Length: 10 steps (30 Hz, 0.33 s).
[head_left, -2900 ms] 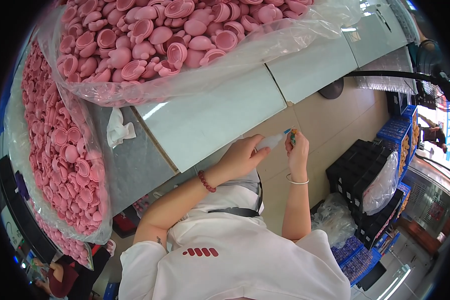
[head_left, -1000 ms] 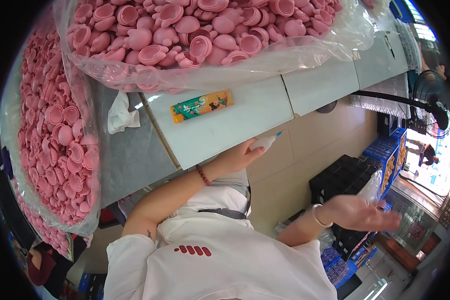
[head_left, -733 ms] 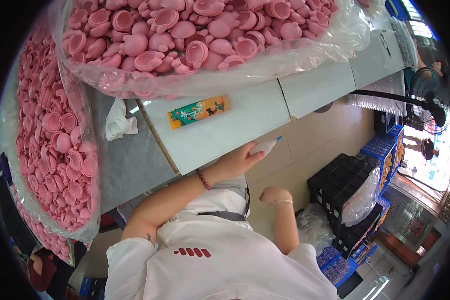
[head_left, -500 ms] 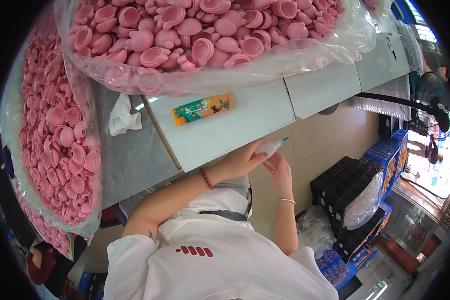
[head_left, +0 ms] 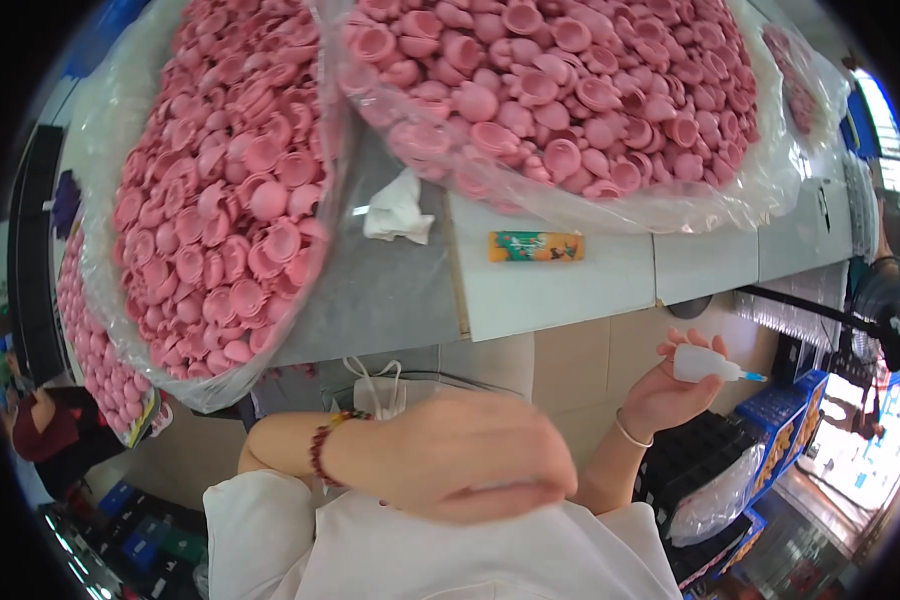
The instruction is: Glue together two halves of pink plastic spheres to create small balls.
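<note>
My right hand [head_left: 670,392] is closed around a small white squeeze bottle [head_left: 698,364] with a thin blue tip. The bottle lies tilted, nearly level, its tip pointing right, out past the table's near edge. My left hand [head_left: 470,455] is raised close in front of my chest, back of the hand up. Motion smears it, and its fingers bend downward mostly out of sight, so whether it holds anything is unclear. A beaded bracelet [head_left: 320,452] circles the left wrist. On the white tabletop [head_left: 570,295] lies a green and orange patterned tube [head_left: 536,247].
Large clear plastic bags of pink hollow moulded parts stand at the left [head_left: 220,230] and across the back [head_left: 560,110]. A crumpled white tissue [head_left: 400,210] lies on the grey table section [head_left: 380,285]. Black crates [head_left: 695,455] and blue crates [head_left: 760,410] stand at the right.
The bottle, before between both hands, is now in my right hand alone, farther right. My left hand has let go and come up toward my chest. The view has turned left.
</note>
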Motion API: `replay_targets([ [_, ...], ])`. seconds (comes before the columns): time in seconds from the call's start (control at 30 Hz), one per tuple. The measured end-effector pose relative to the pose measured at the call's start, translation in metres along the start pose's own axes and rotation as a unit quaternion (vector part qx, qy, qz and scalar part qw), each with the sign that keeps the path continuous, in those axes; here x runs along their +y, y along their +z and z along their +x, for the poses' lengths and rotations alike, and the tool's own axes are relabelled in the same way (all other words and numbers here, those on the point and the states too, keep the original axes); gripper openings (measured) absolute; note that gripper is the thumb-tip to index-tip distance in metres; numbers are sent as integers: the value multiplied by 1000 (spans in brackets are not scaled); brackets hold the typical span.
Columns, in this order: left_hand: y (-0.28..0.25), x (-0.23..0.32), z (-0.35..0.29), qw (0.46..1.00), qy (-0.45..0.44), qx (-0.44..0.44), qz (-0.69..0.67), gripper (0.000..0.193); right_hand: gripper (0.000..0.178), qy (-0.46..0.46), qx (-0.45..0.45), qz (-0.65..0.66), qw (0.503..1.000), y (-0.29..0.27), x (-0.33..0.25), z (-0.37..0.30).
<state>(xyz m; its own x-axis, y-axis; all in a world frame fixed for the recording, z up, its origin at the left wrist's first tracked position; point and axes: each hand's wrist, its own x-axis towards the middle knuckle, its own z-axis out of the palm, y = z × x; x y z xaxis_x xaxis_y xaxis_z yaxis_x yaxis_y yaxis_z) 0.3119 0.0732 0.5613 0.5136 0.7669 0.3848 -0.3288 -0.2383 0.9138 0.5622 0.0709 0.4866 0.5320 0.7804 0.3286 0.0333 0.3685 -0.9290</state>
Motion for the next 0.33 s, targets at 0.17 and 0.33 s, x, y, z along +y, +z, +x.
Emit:
replay_targets([
  [0.17, -52, 91, -30, 927, 194, 2, -320, 28, 52, -48, -68, 12, 996, 58, -5, 6],
  [0.33, -39, 121, -47, 900, 389, 133, -144, 26, 50, -60, -181, 2, 982, 106, 4, -12],
])
